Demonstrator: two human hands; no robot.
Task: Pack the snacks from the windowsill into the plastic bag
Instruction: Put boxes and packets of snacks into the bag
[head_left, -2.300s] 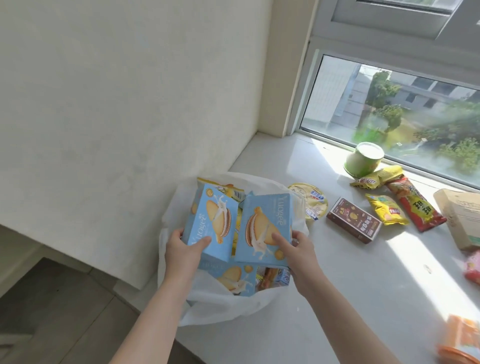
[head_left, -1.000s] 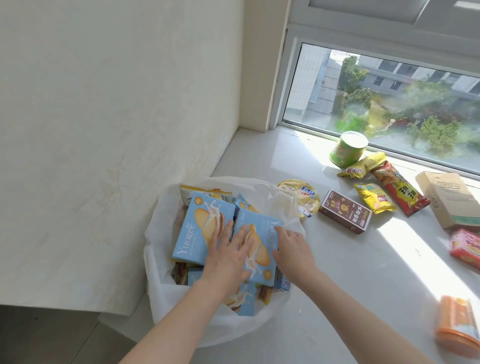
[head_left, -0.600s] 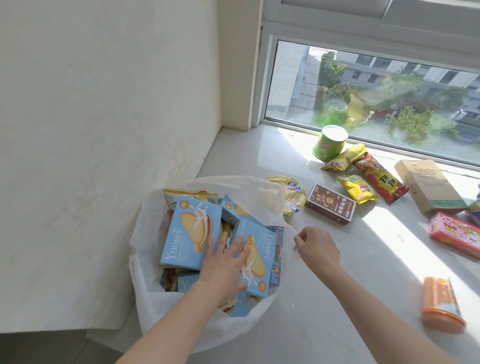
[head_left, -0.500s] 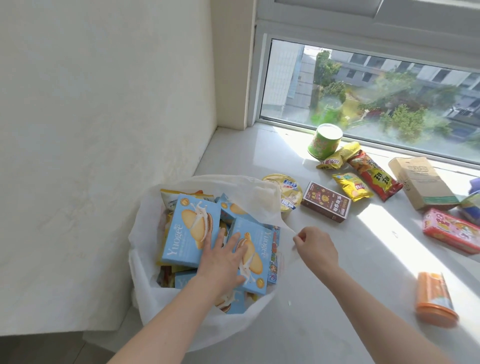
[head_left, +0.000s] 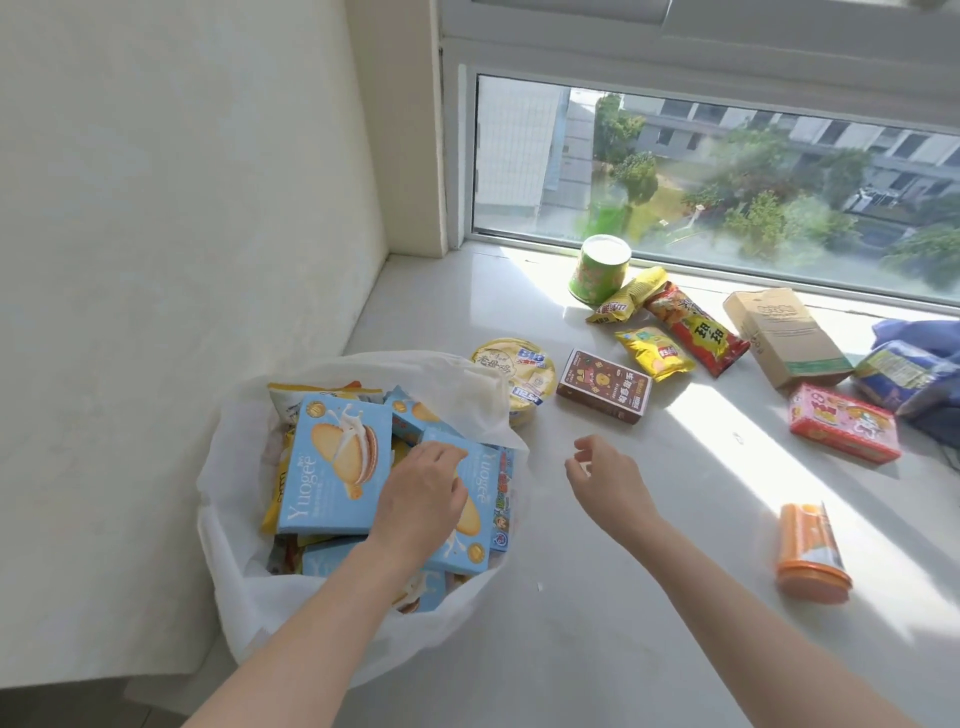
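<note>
A white plastic bag (head_left: 236, 467) stands open at the windowsill's left end and is stuffed with snacks. On top lie two light-blue biscuit boxes (head_left: 332, 467), side by side. My left hand (head_left: 421, 493) rests on the right blue box (head_left: 480, 514), fingers bent against it, pressing down. My right hand (head_left: 608, 478) hovers over the bare sill just right of the bag, fingers loosely curled and holding nothing. Nearest to it are a yellow lidded cup (head_left: 519, 369) against the bag's rim and a brown box (head_left: 605, 384).
Along the window lie a green cup (head_left: 600, 267), two yellow packets (head_left: 654, 353), a red packet (head_left: 696, 327), a cardboard box (head_left: 784, 338), a pink-red box (head_left: 844, 421) and a blue pack (head_left: 909, 374). An orange cup (head_left: 810, 551) lies on its side. A wall rises left of the bag.
My right hand has let go of the right blue box and moved right, out over the sill. My left hand shifted from the left box's edge onto the boxes and stays there.
</note>
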